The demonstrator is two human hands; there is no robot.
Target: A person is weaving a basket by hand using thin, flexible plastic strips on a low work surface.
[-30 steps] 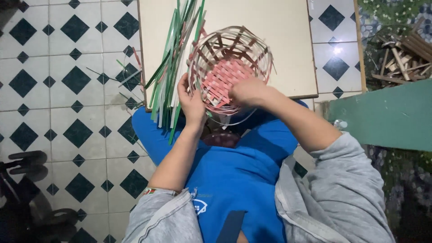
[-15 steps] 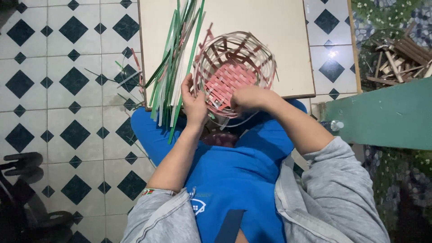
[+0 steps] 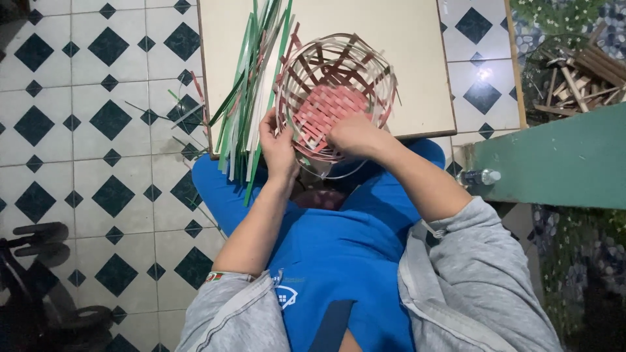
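Two hands work at a half-woven basket (image 3: 336,98) that sits tipped toward the person at the near edge of the cream tabletop (image 3: 404,39), its round red-and-white woven base facing up at the viewer and its loose upright strips fanning out around the rim. Far to the left, on the diamond-patterned tile floor (image 3: 98,130), a dark metal frame (image 3: 32,274) stands by the lower corner, and a few stray strips lie on the tiles just off the tabletop's left edge. Along that left edge of the tabletop rests a bundle of long green and white strips (image 3: 251,98), its lower ends hanging past the near edge over the blue trouser leg (image 3: 215,189). The left hand (image 3: 279,148) is just beside that bundle, its fingers curled and pinching the basket's left wall near the rim. The right hand (image 3: 352,133) lies over the lower right part of the woven base, fingers bent and pressed against the weave, gripping the basket from that side; which single strip it holds I cannot tell. Both grey sleeves (image 3: 482,280) are pushed up on the forearms, and a thin white loop of strip hangs below the basket against the blue clothing. To the right, beyond the tabletop's right edge, a green ledge (image 3: 561,163) runs across with a small clear bottle (image 3: 479,177) lying at its left end, and a heap of wooden sticks (image 3: 580,78) sits above it.
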